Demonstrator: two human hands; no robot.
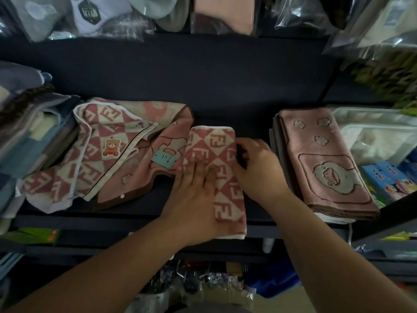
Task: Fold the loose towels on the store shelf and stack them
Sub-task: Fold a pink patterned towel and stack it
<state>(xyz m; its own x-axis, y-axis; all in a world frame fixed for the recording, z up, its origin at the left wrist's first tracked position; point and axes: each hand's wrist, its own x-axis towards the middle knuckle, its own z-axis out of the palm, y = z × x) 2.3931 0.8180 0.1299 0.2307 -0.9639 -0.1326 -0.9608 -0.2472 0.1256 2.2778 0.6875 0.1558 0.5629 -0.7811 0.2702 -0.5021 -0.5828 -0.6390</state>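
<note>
A folded pink-and-cream checked towel (216,152) lies lengthwise in the middle of the dark shelf (203,86). My left hand (194,195) lies flat on its near half, fingers spread. My right hand (255,168) curls around its right edge. To the left, loose towels lie in a heap: one checked towel with a bear patch (90,152) and a pink towel with a brown border (140,175) carrying a teal tag. On the right stands a neat stack of folded pink towels (325,159).
Folded blue and grey cloths (27,136) are piled at the far left. Plastic-wrapped goods (374,132) and colourful boxes (388,181) sit at the right. Bagged items (94,16) hang above. A lower shelf holds more packets.
</note>
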